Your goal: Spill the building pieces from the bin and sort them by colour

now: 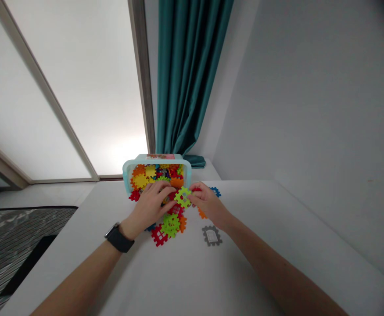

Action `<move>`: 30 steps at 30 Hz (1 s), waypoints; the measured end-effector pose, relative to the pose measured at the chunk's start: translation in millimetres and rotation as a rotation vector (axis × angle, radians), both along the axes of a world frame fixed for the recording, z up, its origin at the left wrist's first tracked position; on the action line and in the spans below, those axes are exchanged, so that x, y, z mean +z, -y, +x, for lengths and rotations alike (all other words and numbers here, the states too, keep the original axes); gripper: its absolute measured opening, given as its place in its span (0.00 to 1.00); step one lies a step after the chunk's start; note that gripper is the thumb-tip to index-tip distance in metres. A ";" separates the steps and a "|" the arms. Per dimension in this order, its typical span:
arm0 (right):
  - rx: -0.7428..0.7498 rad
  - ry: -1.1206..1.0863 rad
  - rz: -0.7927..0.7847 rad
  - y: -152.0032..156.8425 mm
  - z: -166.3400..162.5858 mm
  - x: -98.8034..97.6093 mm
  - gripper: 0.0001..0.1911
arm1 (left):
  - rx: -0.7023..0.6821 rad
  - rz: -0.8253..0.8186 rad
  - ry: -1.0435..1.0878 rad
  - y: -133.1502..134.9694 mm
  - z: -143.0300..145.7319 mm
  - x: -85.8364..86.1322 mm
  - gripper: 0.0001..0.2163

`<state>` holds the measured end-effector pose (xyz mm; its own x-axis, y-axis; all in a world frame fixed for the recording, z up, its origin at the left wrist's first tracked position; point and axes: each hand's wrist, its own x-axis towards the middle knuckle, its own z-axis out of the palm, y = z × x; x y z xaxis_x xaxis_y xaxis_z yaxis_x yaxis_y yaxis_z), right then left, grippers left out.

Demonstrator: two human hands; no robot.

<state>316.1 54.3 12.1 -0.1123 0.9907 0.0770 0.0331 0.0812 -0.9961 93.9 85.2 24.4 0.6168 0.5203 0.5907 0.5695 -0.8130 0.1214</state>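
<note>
My right hand [208, 202] pinches a lime-green notched building tile [182, 197] with window-like cutouts at its edge. My left hand [155, 201] has its fingers apart and curved over the pieces at the mouth of a pale blue tub [187, 175]. Its fingertips come close to the green tile; whether they touch it I cannot tell. Below the hands lies a small pile with another lime-green tile [170, 225], a red window tile [159, 235] and an orange piece [183, 224]. A grey tile [212, 236] lies apart, left of my right forearm.
The tub lies tipped toward me on the white table [178, 281], full of colourful pieces. Blue [216, 191] and orange [202, 213] pieces lie near my right hand. A teal curtain [188, 79] hangs behind, a wall [310, 109] stands at right.
</note>
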 end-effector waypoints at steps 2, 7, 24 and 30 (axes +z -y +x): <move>0.070 -0.010 -0.004 1.4 -1.7 -0.3 0.17 | -0.004 0.009 0.003 -1.0 -0.2 -0.3 0.06; 0.047 0.012 0.038 2.4 -6.5 -3.3 0.18 | 0.014 0.028 0.012 -0.7 -0.3 1.1 0.08; -0.039 0.824 0.873 6.2 15.7 -8.6 0.16 | 0.037 -0.028 0.028 -4.3 -4.7 -6.6 0.19; -0.055 0.954 1.014 4.5 21.4 -12.8 0.14 | -0.007 -0.026 0.067 -3.6 -1.9 -14.1 0.18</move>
